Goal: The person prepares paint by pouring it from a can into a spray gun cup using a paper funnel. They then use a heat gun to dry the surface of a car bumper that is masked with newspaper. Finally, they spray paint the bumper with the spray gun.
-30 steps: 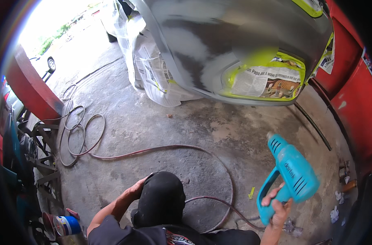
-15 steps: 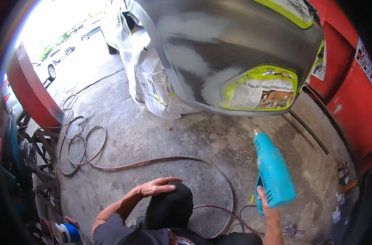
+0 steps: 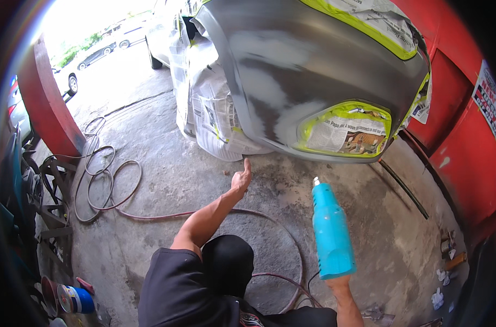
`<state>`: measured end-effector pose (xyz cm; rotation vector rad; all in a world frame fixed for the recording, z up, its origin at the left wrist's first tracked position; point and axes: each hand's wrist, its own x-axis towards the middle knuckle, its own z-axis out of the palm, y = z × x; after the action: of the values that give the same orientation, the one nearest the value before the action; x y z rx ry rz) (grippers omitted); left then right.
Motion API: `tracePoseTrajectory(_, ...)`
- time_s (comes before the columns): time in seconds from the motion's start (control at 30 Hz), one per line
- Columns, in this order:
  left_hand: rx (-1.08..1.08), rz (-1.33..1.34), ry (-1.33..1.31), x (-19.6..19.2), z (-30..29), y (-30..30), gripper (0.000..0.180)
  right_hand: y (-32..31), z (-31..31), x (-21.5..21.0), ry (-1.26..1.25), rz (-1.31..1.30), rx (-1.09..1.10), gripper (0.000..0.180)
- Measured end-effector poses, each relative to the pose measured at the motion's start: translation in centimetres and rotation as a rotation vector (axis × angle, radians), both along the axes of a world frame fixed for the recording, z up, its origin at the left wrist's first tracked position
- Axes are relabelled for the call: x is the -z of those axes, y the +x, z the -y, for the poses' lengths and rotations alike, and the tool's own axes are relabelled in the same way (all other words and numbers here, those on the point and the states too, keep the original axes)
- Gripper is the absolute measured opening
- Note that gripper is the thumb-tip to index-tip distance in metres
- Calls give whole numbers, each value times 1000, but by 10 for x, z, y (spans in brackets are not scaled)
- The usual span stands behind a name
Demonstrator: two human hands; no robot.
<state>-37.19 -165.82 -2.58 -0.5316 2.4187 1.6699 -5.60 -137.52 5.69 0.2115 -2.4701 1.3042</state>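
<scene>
My right hand (image 3: pixel 339 282) is closed round the handle of a turquoise heat gun (image 3: pixel 334 234); the gun's body hides most of the fingers. Its metal nozzle points up toward the bumper, a short gap away. My left hand (image 3: pixel 241 179) is stretched forward to just below the bumper's lower left edge, one digit extended and nothing visible in it; whether it touches the edge I cannot tell. The grey car bumper (image 3: pixel 270 82) has lighter sanded patches. Newspaper (image 3: pixel 348 135) edged with yellow-green masking tape (image 3: pixel 308 128) covers its lower opening. More paper and plastic sheeting (image 3: pixel 215 114) wraps the wheel area.
A hose (image 3: pixel 166 217) lies looped across the concrete floor at left and runs behind my knee. A dark rod (image 3: pixel 405 191) sticks out under the bumper at right. Red panels (image 3: pixel 449 103) stand close on the right. Paint cans (image 3: pixel 76 298) sit at lower left.
My left hand has left my knee and reached forward to the bumper's lower edge. The heat gun has moved left in my right hand and points more straight ahead.
</scene>
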Motion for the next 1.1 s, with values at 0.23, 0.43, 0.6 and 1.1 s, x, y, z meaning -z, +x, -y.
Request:
tracePoseTrajectory(0.23,252,-1362,-324,-117,-19,58,30,8,-25,31,186,-196,-4,30)
tracePoseTrajectory(0.43,580,-1241,-1141,-200,-16,50,56,2,1,-3,-8,-299,72,14)
tracePoseTrajectory(0.6,452,-1406,-789,-189,-13,50,21,4,-6,-12,30,-359,52,13)
tracePoseTrajectory(1.1,269,-305,996,-109,10,76,20,15,-3,-30,-213,68,-209,18)
